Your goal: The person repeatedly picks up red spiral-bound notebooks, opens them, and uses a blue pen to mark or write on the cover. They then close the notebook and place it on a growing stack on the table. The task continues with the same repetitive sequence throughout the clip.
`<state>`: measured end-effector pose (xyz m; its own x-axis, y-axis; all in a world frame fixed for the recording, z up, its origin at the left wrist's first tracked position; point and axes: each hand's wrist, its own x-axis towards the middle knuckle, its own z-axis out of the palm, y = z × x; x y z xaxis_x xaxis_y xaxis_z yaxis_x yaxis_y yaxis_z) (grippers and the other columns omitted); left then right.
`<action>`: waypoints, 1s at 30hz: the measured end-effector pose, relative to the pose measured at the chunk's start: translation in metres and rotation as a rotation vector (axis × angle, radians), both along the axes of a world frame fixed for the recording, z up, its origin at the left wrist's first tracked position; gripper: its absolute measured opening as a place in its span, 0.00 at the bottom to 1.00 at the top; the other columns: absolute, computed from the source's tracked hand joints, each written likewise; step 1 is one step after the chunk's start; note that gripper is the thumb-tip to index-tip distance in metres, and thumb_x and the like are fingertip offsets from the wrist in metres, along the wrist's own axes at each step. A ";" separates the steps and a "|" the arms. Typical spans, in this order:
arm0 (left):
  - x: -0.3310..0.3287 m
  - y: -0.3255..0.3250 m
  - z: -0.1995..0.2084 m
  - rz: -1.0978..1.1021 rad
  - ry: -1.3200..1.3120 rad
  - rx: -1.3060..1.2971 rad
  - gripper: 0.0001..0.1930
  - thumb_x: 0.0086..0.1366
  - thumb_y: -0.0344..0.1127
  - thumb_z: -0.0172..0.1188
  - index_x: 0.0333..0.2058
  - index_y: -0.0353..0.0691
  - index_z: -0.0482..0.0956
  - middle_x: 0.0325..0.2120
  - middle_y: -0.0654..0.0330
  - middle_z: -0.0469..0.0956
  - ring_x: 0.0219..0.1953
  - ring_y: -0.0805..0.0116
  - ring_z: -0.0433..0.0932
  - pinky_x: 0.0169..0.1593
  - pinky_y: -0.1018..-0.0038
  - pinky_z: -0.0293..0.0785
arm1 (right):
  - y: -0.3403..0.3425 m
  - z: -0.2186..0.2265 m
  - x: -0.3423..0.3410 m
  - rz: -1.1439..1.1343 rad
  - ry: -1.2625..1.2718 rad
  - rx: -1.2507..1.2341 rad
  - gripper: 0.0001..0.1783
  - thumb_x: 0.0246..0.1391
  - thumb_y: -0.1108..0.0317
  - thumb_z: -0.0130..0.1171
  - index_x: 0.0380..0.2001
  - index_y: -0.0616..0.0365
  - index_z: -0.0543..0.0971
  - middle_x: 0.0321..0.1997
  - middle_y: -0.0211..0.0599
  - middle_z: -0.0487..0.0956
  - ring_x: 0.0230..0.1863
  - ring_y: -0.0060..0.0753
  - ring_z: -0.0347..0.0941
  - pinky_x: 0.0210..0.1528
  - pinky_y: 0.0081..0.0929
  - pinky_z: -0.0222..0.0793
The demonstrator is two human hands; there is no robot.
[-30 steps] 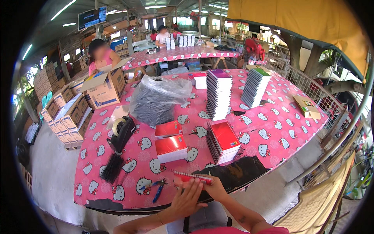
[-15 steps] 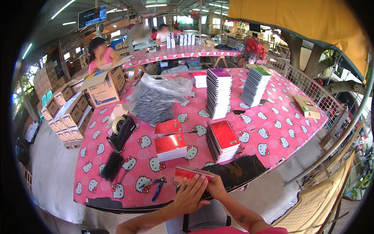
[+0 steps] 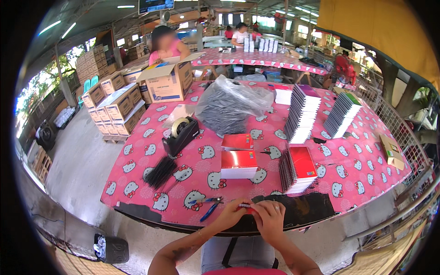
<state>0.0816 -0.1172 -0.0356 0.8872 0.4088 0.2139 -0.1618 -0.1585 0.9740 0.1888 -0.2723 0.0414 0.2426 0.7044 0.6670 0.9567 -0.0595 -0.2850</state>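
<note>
Low at the table's front edge, both my hands are closed on a small red spiral notebook [image 3: 246, 206]; only a short strip of its bound edge shows between them. My left hand [image 3: 230, 215] grips one end, and my right hand [image 3: 270, 220] pinches the other with bent fingers. Beneath them is a dark flat board [image 3: 309, 210]. Blue-handled pliers [image 3: 211, 211] lie left of my left hand. Beyond my hands stand a stack of red notebooks [image 3: 239, 166] and a taller stack of red coil-bound notebooks [image 3: 300, 167].
Left on the pink table [image 3: 137, 176] are loose black coils [image 3: 159, 173] and a tape dispenser [image 3: 181, 137]. Behind are a clear bag of dark coils [image 3: 224, 110], a purple-topped notebook stack [image 3: 302, 114] and a green-topped one [image 3: 342, 114]. A person works by an open carton [image 3: 168, 85].
My left hand has gone from lying flat across the red notebook to gripping its end. The notebook is now mostly hidden by my fingers. The view has swung left.
</note>
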 end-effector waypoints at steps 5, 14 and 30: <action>0.009 0.002 -0.020 0.117 0.050 0.036 0.15 0.68 0.21 0.51 0.52 0.34 0.71 0.46 0.57 0.76 0.47 0.70 0.76 0.48 0.74 0.75 | 0.020 -0.021 0.019 0.055 0.009 -0.041 0.10 0.55 0.66 0.63 0.42 0.49 0.81 0.37 0.31 0.80 0.37 0.37 0.78 0.46 0.37 0.68; 0.001 -0.008 0.003 0.241 0.139 0.173 0.17 0.66 0.26 0.56 0.53 0.35 0.70 0.42 0.45 0.77 0.42 0.56 0.78 0.43 0.65 0.73 | 0.035 -0.011 0.022 0.069 0.000 -0.181 0.10 0.56 0.63 0.62 0.40 0.51 0.81 0.35 0.35 0.80 0.35 0.43 0.79 0.41 0.39 0.73; -0.083 0.048 0.014 0.719 0.189 0.524 0.15 0.70 0.40 0.56 0.50 0.38 0.75 0.38 0.55 0.78 0.43 0.58 0.78 0.47 0.57 0.74 | 0.050 -0.018 0.031 0.039 0.118 -0.118 0.09 0.54 0.65 0.63 0.39 0.51 0.79 0.34 0.35 0.79 0.31 0.44 0.79 0.34 0.37 0.75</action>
<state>-0.0016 -0.0692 -0.0219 0.4947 0.7688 0.4053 0.3023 -0.5894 0.7491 0.2194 -0.2228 0.0234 0.2854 0.7867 0.5474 0.9192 -0.0631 -0.3886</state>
